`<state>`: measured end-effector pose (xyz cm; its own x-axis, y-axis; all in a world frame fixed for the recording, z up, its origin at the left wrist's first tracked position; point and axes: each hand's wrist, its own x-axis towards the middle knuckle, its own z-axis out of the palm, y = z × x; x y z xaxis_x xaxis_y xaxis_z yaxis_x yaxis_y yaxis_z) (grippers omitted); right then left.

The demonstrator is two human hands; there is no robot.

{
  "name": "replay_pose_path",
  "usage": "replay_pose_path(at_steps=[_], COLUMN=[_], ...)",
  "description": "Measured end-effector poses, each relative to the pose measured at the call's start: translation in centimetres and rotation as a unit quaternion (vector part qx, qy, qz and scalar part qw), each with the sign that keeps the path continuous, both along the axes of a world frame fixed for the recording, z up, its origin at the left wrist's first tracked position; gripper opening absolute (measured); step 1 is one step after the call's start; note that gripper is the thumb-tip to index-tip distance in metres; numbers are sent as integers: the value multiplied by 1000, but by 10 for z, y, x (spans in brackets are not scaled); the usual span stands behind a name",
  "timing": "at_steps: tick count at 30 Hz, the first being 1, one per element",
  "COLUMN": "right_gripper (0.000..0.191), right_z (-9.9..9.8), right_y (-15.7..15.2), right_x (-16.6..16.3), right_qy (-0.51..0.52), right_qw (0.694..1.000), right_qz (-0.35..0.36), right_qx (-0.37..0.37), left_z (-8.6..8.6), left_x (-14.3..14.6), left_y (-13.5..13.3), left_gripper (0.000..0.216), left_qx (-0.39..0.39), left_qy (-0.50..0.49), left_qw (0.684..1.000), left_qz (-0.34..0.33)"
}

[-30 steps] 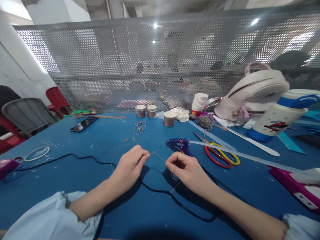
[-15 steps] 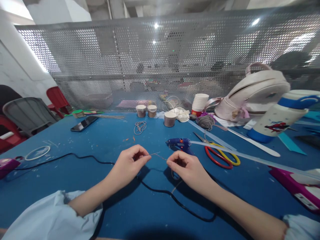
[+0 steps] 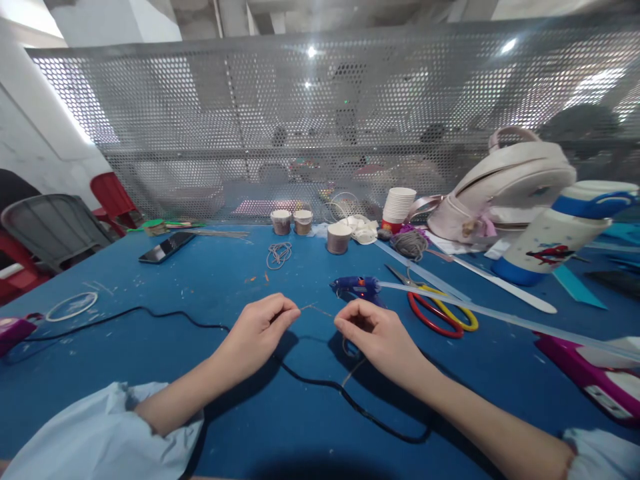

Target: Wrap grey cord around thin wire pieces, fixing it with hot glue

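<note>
A thin brownish string spans the small gap between my two hands above the blue table. My left hand pinches one end between thumb and fingertips. The other side is pinched by my right hand, and more of the string hangs below that hand toward the table. Just beyond my right hand lies a blue glue gun with a long clear glue stick in its back. Scissors with red and yellow handles rest to the right of it. Under my hands runs a black cable.
Wrapped paper cups, a coil of grey cord and a grey yarn ball sit farther back. A phone and a white ring are left. A water bottle and bag stand right, before a perforated metal screen.
My hands stay nearly in place, both still pinching the string. The left hand's fingers have shifted slightly, and the string's angle between the hands differs a little.
</note>
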<state>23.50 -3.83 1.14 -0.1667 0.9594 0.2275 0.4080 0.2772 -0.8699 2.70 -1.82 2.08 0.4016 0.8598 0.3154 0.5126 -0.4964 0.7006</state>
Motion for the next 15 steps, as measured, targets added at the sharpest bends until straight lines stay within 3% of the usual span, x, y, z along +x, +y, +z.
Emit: replay_pose_path(at_steps=[9, 15], right_gripper=[15, 15], right_z=[0, -1], right_y=[1, 0], right_x=[1, 1], right_qy=[1, -3], right_qw=[1000, 1000], right_qz=[-3, 0], right_qx=[-3, -4], left_z=[2, -3], left_x=[0, 0], left_y=[1, 2], left_gripper=[27, 16], left_qx=[-43, -78], left_qy=[-10, -52], left_qw=[999, 995], left_qz=[4, 24])
